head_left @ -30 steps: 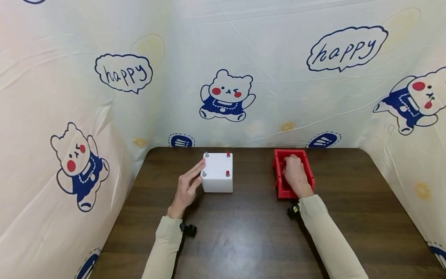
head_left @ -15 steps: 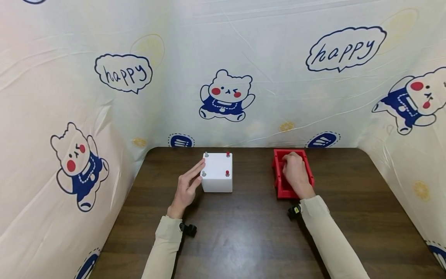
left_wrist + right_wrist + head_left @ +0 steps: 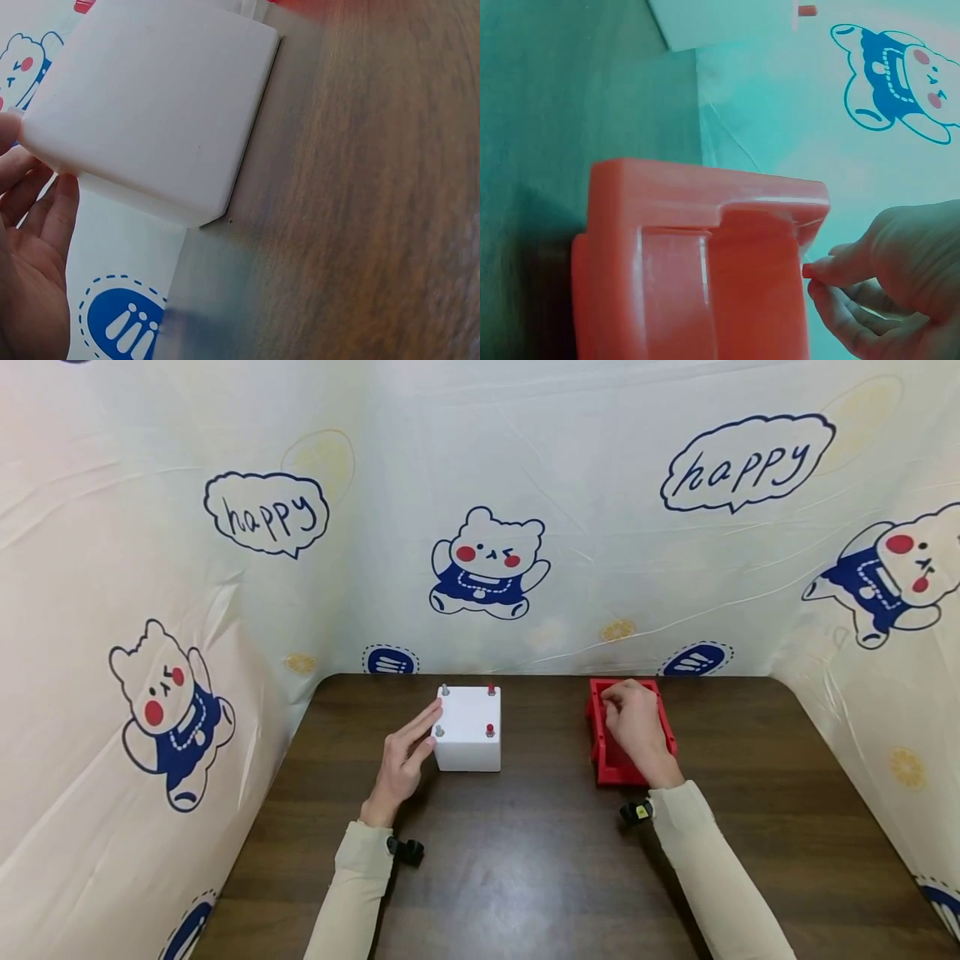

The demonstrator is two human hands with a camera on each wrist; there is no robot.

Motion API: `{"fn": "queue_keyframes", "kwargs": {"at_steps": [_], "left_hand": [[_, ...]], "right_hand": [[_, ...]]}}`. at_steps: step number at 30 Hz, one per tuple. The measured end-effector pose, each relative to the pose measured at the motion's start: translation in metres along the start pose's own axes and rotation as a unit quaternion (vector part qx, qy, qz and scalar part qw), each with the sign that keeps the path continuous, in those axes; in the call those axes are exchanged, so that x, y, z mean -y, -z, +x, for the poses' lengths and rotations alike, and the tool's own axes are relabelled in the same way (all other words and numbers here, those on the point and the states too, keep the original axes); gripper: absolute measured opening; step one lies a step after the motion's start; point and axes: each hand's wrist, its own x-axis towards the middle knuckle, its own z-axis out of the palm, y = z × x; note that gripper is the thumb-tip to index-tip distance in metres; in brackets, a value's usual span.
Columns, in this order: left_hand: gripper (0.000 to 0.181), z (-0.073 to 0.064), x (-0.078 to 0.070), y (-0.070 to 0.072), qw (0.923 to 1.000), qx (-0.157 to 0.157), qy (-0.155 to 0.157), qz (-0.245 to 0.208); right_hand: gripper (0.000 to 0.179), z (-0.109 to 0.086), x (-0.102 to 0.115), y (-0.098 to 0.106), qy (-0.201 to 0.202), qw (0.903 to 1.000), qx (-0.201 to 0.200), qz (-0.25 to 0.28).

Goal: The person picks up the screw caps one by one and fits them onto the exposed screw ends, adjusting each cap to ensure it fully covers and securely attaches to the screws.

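Against the left side of a white box (image 3: 468, 710) my left hand (image 3: 396, 772) rests, its fingers extended along the upper edge. From the box top stick two silver posts (image 3: 439, 732) on the left and two red-topped posts (image 3: 490, 730) on the right. My right hand (image 3: 637, 727) is raised over a red open bin (image 3: 620, 779). In the right wrist view its thumb and fingers pinch a small red piece (image 3: 808, 271), of which only the tip shows. The fingers' far side and much of the bin's floor are hidden.
Both box and bin stand near the back edge of a dark wooden table (image 3: 517, 860). Behind and on both sides hangs a printed pale curtain (image 3: 600, 527). Dark wrist cameras (image 3: 408, 852) sit at both cuffs.
My right hand has risen a little out of the red bin, its fingertips now nearer the rim. The left hand stays at the box.
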Motion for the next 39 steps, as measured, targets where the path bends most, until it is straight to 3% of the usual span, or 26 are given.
{"fn": "queue_keyframes", "kwargs": {"at_steps": [10,22,29,39], "left_hand": [[0.046,-0.001,-0.001,0.000,0.9999,0.001,0.013,-0.007],[0.046,0.000,0.000,-0.001,1.0000,-0.005,-0.003,-0.007],[0.045,0.000,0.003,0.000,0.9999,-0.005,-0.014,0.004],[0.045,0.000,0.001,0.000,0.9998,-0.005,-0.021,-0.002]], "right_hand": [[0.018,-0.006,0.009,0.005,0.011,0.9989,-0.010,0.044],[0.017,-0.012,0.033,0.009,0.012,0.9978,0.003,0.066],[0.014,-0.014,0.043,0.007,0.053,0.9956,-0.025,0.073],[0.016,-0.017,0.054,0.005,0.066,0.9935,-0.025,0.090]]}}
